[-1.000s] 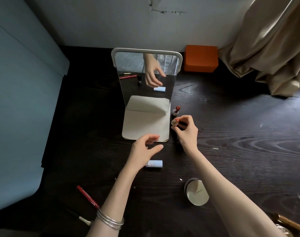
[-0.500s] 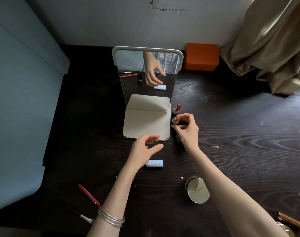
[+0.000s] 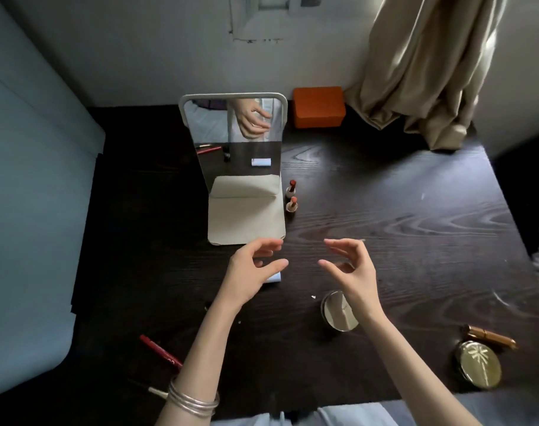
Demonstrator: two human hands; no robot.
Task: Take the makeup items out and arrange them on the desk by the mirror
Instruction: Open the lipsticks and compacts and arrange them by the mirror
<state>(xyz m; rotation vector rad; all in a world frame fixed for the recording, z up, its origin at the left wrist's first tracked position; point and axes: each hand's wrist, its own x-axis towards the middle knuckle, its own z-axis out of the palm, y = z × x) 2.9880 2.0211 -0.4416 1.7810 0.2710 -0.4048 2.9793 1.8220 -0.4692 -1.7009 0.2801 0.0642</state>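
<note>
The pale blue tube (image 3: pixel 274 277) is lying flat on the desk (image 3: pixel 415 241), long axis left-right, half hidden under the left hand (image 3: pixel 249 272); its fingers are apart, empty, like the farther right hand (image 3: pixel 351 272).

Dark wood-grain desk (image 3: pixel 385 210) carries a standing mirror (image 3: pixel 234 139) at centre, two uncapped lipsticks (image 3: pixel 292 195) upright just right of it. Orange box (image 3: pixel 319 106) far; red pencil (image 3: pixel 160 351) near left; two round compacts (image 3: pixel 477 367) near right.
</note>
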